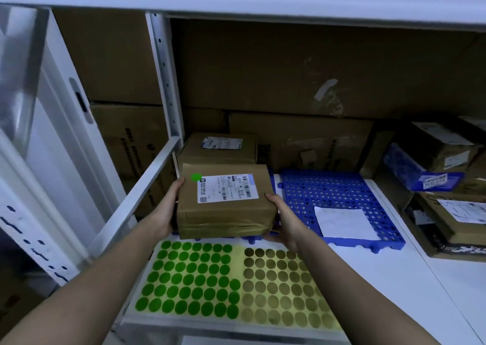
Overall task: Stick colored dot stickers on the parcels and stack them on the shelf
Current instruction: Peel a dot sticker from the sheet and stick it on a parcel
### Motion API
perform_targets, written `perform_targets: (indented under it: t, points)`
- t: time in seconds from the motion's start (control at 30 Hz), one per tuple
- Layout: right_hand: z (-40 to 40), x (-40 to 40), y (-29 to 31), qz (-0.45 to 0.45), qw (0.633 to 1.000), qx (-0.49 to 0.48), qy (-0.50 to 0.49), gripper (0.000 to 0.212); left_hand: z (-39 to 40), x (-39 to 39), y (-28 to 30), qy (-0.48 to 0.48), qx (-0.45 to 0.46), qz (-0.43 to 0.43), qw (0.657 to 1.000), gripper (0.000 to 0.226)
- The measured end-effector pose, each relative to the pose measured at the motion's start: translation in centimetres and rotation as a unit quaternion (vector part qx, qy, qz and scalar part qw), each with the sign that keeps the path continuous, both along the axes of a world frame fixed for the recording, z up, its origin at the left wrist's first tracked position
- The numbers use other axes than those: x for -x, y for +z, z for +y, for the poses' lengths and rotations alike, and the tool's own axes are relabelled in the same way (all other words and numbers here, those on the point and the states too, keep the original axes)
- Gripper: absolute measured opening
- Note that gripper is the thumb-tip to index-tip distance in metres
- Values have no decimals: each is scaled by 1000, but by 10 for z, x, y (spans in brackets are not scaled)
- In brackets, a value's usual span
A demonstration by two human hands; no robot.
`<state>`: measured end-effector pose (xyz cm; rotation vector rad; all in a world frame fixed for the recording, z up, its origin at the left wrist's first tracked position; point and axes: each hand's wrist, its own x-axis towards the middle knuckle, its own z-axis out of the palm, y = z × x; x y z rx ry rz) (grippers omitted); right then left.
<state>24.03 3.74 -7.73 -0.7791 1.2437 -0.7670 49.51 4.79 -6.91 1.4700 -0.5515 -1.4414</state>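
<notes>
Where cartons perhaps line it, white shelf (410, 279).

I see two bare forearms entering from the lower left and lower right of the frame, no sleeves reaching into view. My left hand (164, 210) and right hand (285, 221) wear no gloves, rings, watch or bands. Fingernails are too small to make out.

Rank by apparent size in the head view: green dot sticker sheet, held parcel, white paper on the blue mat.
1. Green dot sticker sheet, nearest the camera, so possibly flattered.
2. Held parcel.
3. White paper.
</notes>
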Motion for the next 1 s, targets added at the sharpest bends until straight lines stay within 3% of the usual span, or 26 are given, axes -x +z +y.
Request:
perform_targets:
  t: [0.37,0.73,1.0]
  points:
    - [-10,-58,6,54,998,-4,24,52,-10,-29,4,51,-23,14,998,40]
    - [-16,-55,-3,90,995,-3,50,44,-18,-28,-9,54,-14,15,998,41]
    - [-20,-54,-3,112,992,-10,57,50,-21,-29,-17,52,-11,0,999,43]
